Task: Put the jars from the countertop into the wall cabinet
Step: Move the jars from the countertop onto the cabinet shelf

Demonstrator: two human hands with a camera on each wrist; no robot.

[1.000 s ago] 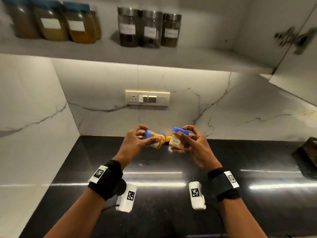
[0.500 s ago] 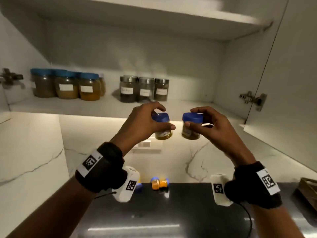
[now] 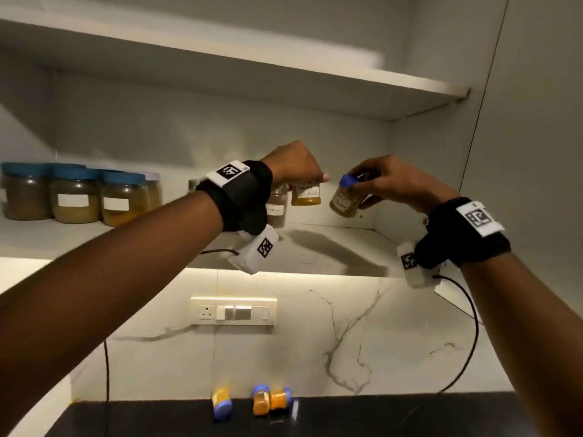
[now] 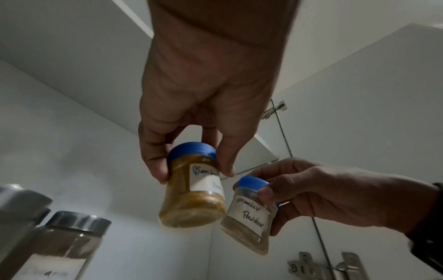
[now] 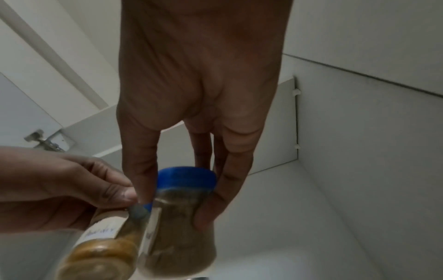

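Observation:
My left hand (image 3: 296, 168) grips a small blue-lidded jar of yellow powder (image 3: 305, 195) by its top, above the cabinet's lower shelf (image 3: 331, 244). In the left wrist view its fingers (image 4: 153, 166) clasp the yellow jar (image 4: 194, 191) near the lid. My right hand (image 3: 388, 184) holds a tilted blue-lidded jar of brown powder (image 3: 344, 197) just to the right. The right wrist view shows the brown jar (image 5: 182, 223) pinched at the lid. Three more small jars (image 3: 262, 403) lie on the black countertop (image 3: 378, 417) by the wall.
Blue-lidded large jars (image 3: 75, 197) stand at the shelf's left. Metal-lidded jars (image 4: 69, 244) stand mid-shelf, partly behind my left wrist. The open cabinet door (image 3: 536, 152) is at the right. A switch plate (image 3: 233, 312) sits on the marble backsplash.
Both hands rose from the countertop with their jars and moved forward into the cabinet, over the lower shelf. The brown jar is now tilted.

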